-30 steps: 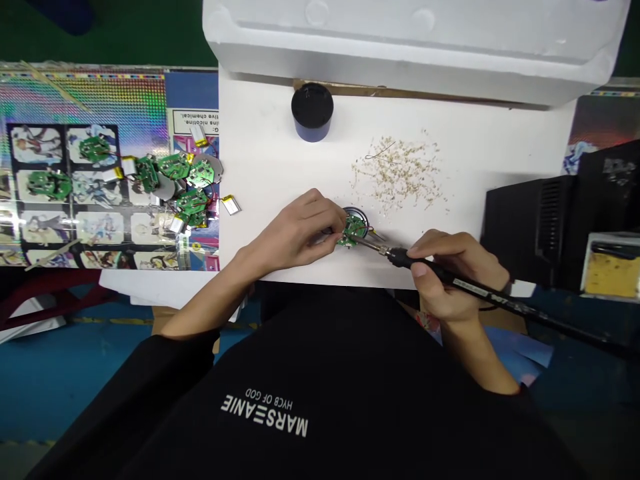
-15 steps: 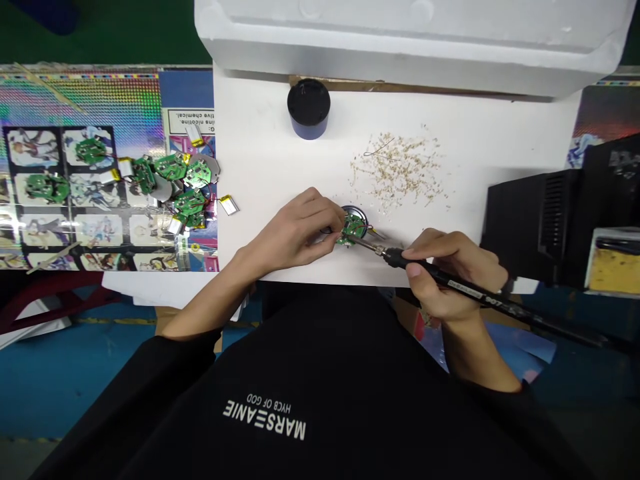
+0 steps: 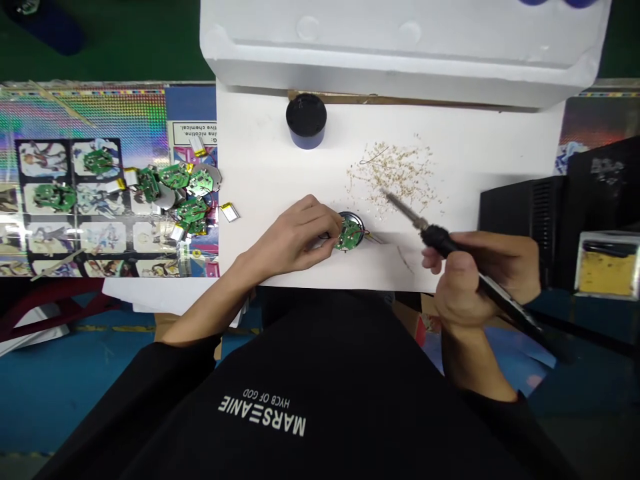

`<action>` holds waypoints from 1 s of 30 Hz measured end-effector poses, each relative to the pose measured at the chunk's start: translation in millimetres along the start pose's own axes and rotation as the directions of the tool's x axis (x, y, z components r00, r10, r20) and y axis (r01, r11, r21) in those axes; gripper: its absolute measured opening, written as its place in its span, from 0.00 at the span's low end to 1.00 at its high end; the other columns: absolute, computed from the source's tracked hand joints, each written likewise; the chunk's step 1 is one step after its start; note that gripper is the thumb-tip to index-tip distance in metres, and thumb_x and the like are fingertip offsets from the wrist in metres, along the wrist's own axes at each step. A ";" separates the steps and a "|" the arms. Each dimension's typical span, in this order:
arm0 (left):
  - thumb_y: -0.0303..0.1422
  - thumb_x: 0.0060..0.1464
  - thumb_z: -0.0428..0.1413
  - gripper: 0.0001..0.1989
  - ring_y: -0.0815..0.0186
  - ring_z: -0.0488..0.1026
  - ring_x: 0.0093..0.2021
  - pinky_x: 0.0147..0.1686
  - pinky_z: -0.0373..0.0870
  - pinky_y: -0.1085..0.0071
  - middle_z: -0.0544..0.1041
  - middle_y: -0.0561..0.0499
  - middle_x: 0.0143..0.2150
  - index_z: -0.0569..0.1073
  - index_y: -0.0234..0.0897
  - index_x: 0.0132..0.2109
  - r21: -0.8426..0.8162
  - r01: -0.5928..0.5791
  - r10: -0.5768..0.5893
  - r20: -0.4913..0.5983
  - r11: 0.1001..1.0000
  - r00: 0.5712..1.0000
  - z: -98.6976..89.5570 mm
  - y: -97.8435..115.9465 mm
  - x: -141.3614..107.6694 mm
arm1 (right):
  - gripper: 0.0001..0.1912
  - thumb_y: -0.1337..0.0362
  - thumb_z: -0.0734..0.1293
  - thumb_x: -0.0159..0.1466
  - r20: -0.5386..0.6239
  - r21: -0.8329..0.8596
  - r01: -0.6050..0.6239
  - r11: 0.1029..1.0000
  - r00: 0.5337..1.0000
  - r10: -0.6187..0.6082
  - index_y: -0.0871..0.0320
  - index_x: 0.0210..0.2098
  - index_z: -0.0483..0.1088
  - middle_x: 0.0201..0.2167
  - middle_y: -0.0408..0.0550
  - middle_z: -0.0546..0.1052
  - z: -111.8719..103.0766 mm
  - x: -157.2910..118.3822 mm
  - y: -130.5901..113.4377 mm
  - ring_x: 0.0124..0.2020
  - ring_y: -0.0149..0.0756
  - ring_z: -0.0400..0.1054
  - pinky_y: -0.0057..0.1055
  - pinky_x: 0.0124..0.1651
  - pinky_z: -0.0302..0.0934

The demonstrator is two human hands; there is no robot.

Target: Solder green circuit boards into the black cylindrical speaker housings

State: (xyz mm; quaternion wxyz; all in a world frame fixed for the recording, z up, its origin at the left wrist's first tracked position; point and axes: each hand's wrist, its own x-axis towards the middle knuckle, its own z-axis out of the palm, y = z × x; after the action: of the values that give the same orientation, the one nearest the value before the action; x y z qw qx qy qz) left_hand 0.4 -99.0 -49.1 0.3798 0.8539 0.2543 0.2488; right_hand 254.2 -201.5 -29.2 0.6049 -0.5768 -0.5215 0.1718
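Note:
My left hand (image 3: 307, 233) is closed at the left edge of a green circuit board (image 3: 349, 236), fingertips pinched on something I cannot make out. The board rests over a round dark-rimmed part (image 3: 356, 217), with thin wires leading off to the right. In my right hand (image 3: 485, 280) is a black soldering iron (image 3: 437, 239), its metal tip pointing up and left, apart from the board and near scattered small bits (image 3: 395, 173).
A black-topped round container (image 3: 307, 120) stands behind my left hand. Circuit boards with small batteries (image 3: 193, 207) lie to the left. A white foam box (image 3: 400, 53) spans the back; a black device (image 3: 520, 220) and yellow sponge tray (image 3: 606, 270) are at right.
My right hand has moved right and the soldering iron has lifted off the circuit board, its tip swinging upward and away. My left hand stays at the board. The view has shifted slightly.

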 end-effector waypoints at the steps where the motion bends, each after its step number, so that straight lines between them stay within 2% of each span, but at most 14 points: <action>1: 0.31 0.66 0.57 0.03 0.58 0.77 0.47 0.50 0.71 0.57 0.83 0.47 0.44 0.73 0.42 0.41 0.004 -0.006 0.006 -0.001 1.000 1.000 -0.2 0.1 0.2 | 0.15 0.49 0.75 0.68 -0.016 0.036 -0.027 0.999 0.999 0.027 0.49 0.49 0.79 0.32 0.46 0.81 2.4 -1.9 -0.4 0.25 0.41 0.79 0.33 0.19 0.63; 3: 0.30 0.66 0.56 0.02 0.58 0.77 0.46 0.50 0.71 0.58 0.83 0.47 0.45 0.73 0.42 0.41 0.011 -0.030 0.030 -0.006 0.999 1.000 -0.6 0.5 0.7 | 0.18 0.46 0.69 0.73 0.044 0.103 -0.070 0.992 0.997 0.066 0.47 0.56 0.75 0.37 0.48 0.84 8.6 -6.8 -1.5 0.26 0.41 0.80 0.32 0.18 0.63; 4: 0.30 0.66 0.57 0.02 0.59 0.77 0.46 0.50 0.71 0.58 0.83 0.47 0.45 0.73 0.42 0.42 0.012 -0.042 0.042 -0.010 0.999 0.999 -0.9 0.8 1.0 | 0.17 0.48 0.66 0.75 0.100 0.104 -0.081 0.991 0.992 0.071 0.47 0.57 0.74 0.40 0.49 0.85 12.0 -9.8 -2.0 0.28 0.41 0.81 0.33 0.20 0.66; 5: 0.29 0.66 0.57 0.02 0.59 0.77 0.46 0.50 0.71 0.58 0.83 0.47 0.45 0.73 0.41 0.42 0.013 -0.048 0.048 -0.011 0.999 0.999 -1.1 1.1 1.1 | 0.14 0.52 0.65 0.77 0.162 0.078 -0.078 0.994 0.985 0.065 0.47 0.57 0.74 0.42 0.50 0.85 15.5 -13.0 -2.1 0.31 0.41 0.82 0.36 0.26 0.71; 7: 0.29 0.66 0.57 0.02 0.59 0.78 0.46 0.50 0.71 0.58 0.83 0.47 0.45 0.73 0.41 0.42 0.017 -0.041 0.041 -0.006 0.999 0.999 -1.7 1.9 1.1 | 0.11 0.61 0.69 0.74 0.281 -0.011 -0.006 1.000 0.960 0.009 0.49 0.56 0.74 0.47 0.51 0.85 23.1 -19.3 -1.3 0.41 0.45 0.83 0.44 0.43 0.78; 9: 0.30 0.66 0.57 0.02 0.59 0.78 0.46 0.50 0.71 0.58 0.84 0.47 0.45 0.74 0.41 0.42 0.021 -0.017 0.017 0.003 1.000 1.000 -2.2 2.5 0.5 | 0.20 0.65 0.77 0.67 0.362 -0.091 0.101 0.991 0.930 -0.061 0.49 0.57 0.72 0.50 0.52 0.83 30.8 -24.2 0.9 0.51 0.50 0.80 0.51 0.55 0.75; 11: 0.32 0.67 0.58 0.02 0.59 0.78 0.46 0.49 0.71 0.58 0.84 0.47 0.44 0.75 0.41 0.41 0.015 -0.007 0.007 -0.001 1.000 1.000 -2.5 2.7 -0.2 | 0.27 0.65 0.79 0.63 0.395 -0.140 0.169 0.976 0.913 -0.101 0.49 0.59 0.70 0.51 0.53 0.82 37.0 -26.2 3.4 0.53 0.52 0.78 0.52 0.55 0.75; 12: 0.33 0.67 0.58 0.03 0.59 0.79 0.46 0.50 0.71 0.58 0.84 0.47 0.44 0.75 0.41 0.42 0.006 -0.006 0.006 -0.008 1.000 1.000 -2.5 2.6 -0.6 | 0.27 0.65 0.79 0.64 0.403 -0.157 0.181 0.971 0.909 -0.104 0.49 0.60 0.70 0.50 0.53 0.82 38.9 -25.9 4.3 0.52 0.52 0.77 0.52 0.54 0.75; 18: 0.34 0.69 0.61 0.04 0.60 0.81 0.47 0.50 0.73 0.61 0.85 0.48 0.43 0.79 0.40 0.44 -0.036 -0.073 0.069 -0.097 0.997 0.993 -0.4 -0.8 -1.4 | 0.21 0.67 0.73 0.69 0.515 -0.152 0.184 0.971 0.854 -0.080 0.48 0.59 0.70 0.49 0.49 0.82 34.0 -8.8 6.6 0.52 0.48 0.78 0.47 0.54 0.75; 23: 0.36 0.70 0.60 0.06 0.59 0.79 0.48 0.50 0.73 0.59 0.85 0.45 0.46 0.80 0.40 0.46 0.049 -0.080 0.084 -0.081 0.996 0.993 1.0 -0.5 -0.4 | 0.18 0.68 0.73 0.69 0.565 -0.089 0.174 0.981 0.820 -0.094 0.50 0.57 0.71 0.50 0.50 0.83 29.9 6.4 13.7 0.54 0.48 0.79 0.46 0.56 0.75; 27: 0.34 0.71 0.58 0.06 0.59 0.79 0.49 0.51 0.73 0.57 0.84 0.45 0.47 0.80 0.40 0.48 0.080 -0.111 0.114 -0.041 0.991 0.993 -0.4 2.9 1.4 | 0.20 0.68 0.73 0.69 0.571 -0.070 0.178 0.982 0.814 -0.107 0.50 0.58 0.71 0.52 0.51 0.83 27.4 9.6 13.0 0.55 0.47 0.79 0.46 0.57 0.75; 30: 0.35 0.71 0.58 0.07 0.59 0.78 0.50 0.51 0.73 0.58 0.84 0.44 0.49 0.80 0.40 0.48 0.080 -0.112 0.114 -0.022 0.990 0.993 -2.0 4.5 2.4 | 0.17 0.68 0.72 0.71 0.533 -0.064 0.101 0.993 0.844 -0.051 0.51 0.58 0.73 0.54 0.51 0.83 21.2 7.2 5.6 0.56 0.45 0.79 0.44 0.60 0.74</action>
State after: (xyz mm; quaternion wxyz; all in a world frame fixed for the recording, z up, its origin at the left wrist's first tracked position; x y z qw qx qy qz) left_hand 2.0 -99.0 -43.9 0.3278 0.8779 0.2199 0.2710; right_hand 241.7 -183.1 -35.5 0.4173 -0.5122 -0.6978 0.2768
